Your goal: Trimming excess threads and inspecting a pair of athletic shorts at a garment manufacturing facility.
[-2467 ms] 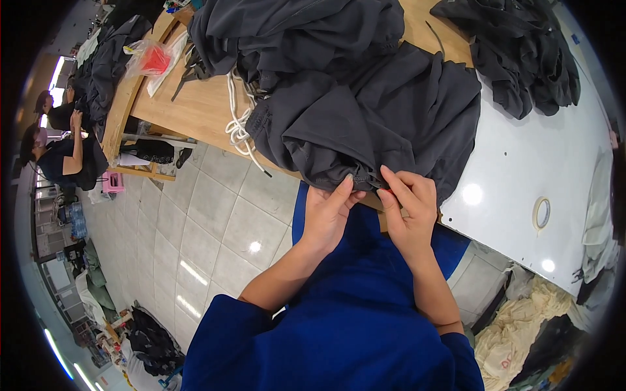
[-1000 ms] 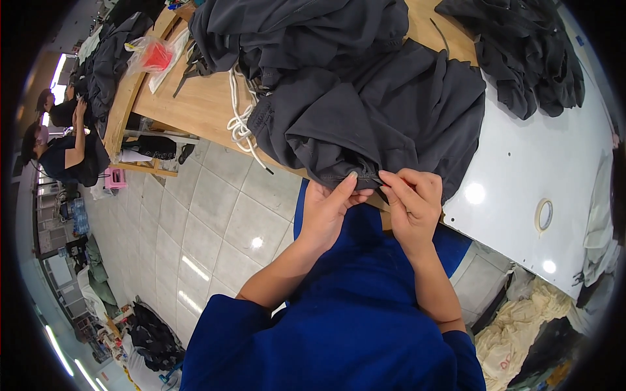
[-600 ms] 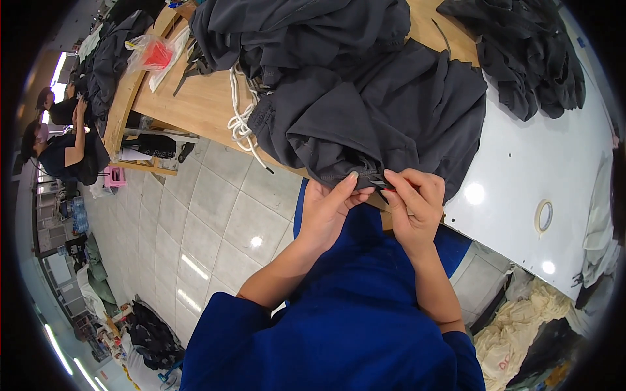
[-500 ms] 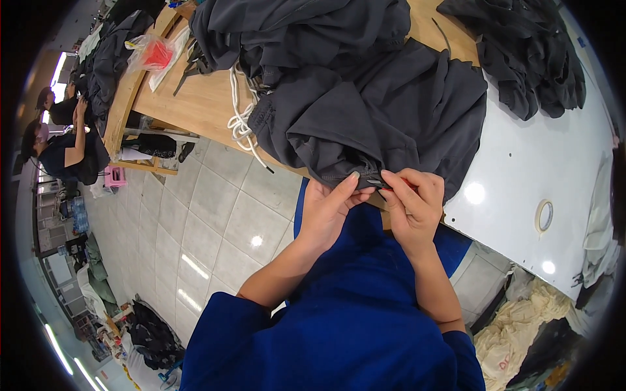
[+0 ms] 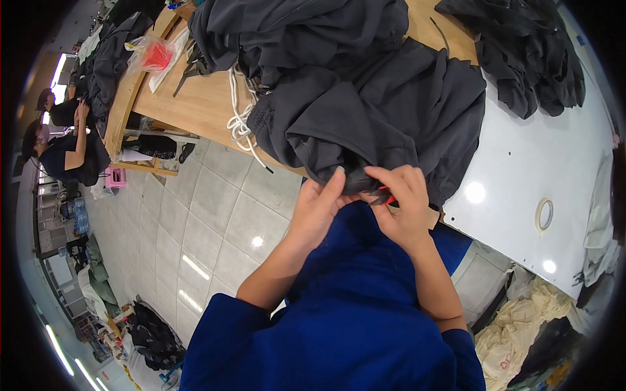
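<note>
A dark grey garment [image 5: 385, 124] with a gathered elastic edge lies bunched at the table's front edge. Its near edge is pinched between the thumb and fingers of my left hand [image 5: 317, 207]. My right hand [image 5: 405, 208] is closed just beside it, curled around a small red and black tool [image 5: 383, 195] that is mostly hidden by the fingers. Its index fingertip meets the cloth. White cords [image 5: 241, 124] with dark tips hang beside the garment's left end.
More dark garments lie on the wooden table [image 5: 205, 107] and the white board [image 5: 521, 176] to the right. A tape roll [image 5: 544, 215] rests on that board. At far left, two people [image 5: 65, 140] work beside dark cloth. Cream fabric [image 5: 515, 335] is heaped at lower right.
Both hands have shifted slightly left with the garment's edge. More of the red tool shows in my right hand, and the small pale label seen earlier between the hands is out of sight.
</note>
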`<state>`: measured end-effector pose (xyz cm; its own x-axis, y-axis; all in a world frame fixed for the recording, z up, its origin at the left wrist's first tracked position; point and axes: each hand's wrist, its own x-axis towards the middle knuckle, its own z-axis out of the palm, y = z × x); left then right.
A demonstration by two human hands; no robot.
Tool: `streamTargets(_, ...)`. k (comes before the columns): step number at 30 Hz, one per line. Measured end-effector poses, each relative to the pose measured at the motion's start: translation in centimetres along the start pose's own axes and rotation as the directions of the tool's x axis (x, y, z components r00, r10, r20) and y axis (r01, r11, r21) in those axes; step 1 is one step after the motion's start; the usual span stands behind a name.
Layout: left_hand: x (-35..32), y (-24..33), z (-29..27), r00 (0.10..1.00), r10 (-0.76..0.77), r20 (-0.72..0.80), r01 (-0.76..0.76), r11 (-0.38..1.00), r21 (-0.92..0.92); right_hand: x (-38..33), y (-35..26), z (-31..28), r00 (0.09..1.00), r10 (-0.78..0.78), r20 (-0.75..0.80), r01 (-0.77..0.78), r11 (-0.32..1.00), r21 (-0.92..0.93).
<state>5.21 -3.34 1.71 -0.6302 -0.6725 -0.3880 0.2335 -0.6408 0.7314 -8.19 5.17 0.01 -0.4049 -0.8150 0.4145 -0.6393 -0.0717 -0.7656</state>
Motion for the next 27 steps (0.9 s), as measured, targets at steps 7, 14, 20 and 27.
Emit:
streamTargets(7,-0.7,2.1,-5.9,0.887,0.252,0.386,-0.4,0.839,0.37,0.7,0.7,-0.9,0.97,0.135,0.2,-0.171,0.969,0.179)
streamTargets(14,1.0,3.0,-0.1,0.726,0.338,0.599,-0.616,-0.069,0.785,1.7,0.4,-2.6,0.91,0.115,0.398,-0.252,0.916,0.313)
streamTargets(20,0.7,1.2,-0.4,0.995,0.077,0.065,-0.098,0.873,0.478,0.9,-0.1,-2.6,0.879,0.459,0.126,-0.464,0.767,0.442)
streamTargets(27,1.5,2.1,-0.4,0.998,0.015,0.065,-0.03,0.97,0.242,-0.9,-0.7,-2.2,0.946,0.324,0.029,-0.312,0.881,0.355)
